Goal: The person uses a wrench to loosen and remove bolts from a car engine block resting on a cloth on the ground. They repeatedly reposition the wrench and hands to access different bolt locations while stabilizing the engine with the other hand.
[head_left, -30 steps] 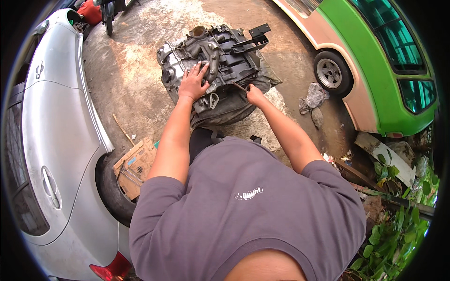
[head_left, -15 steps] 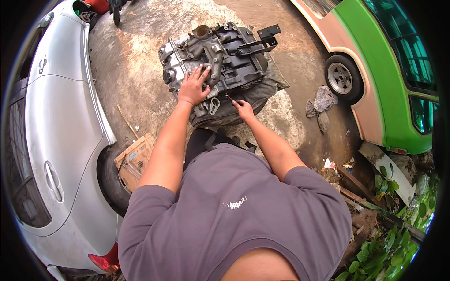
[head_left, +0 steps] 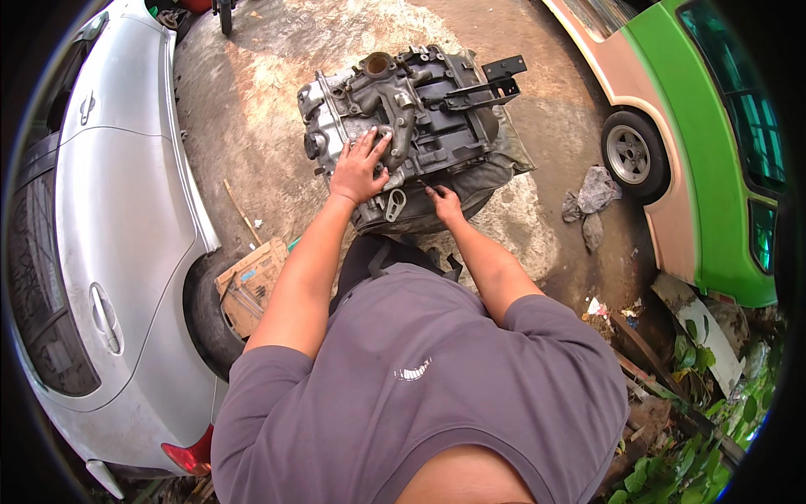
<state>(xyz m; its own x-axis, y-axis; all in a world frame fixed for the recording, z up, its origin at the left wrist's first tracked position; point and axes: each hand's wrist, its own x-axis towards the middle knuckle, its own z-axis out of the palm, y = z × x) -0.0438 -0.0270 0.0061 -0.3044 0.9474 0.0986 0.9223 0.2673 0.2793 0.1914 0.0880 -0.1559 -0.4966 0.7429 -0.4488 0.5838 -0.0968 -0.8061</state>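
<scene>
An engine with a grey metal side and a black side lies on a dark cloth-like sheet in front of me. My left hand rests on it with the fingers spread, beside the curved metal manifold. At the engine's near edge, my right hand is closed around a thin, dark, rod-like tool. Its tip points toward the engine; whether it touches is too small to tell. A loop-shaped metal bracket sits between my hands. From the engine's right side juts a black metal bracket.
A silver car stands close on my left, and a green and peach vehicle on the right. A wooden board lies by the car's wheel. Crumpled plastic is on the concrete floor; planks and plants lie at lower right.
The whole view has shifted, so the engine appears slightly farther right and lower. My right hand still holds the thin tool, less of which now shows. My left hand stays on the engine.
</scene>
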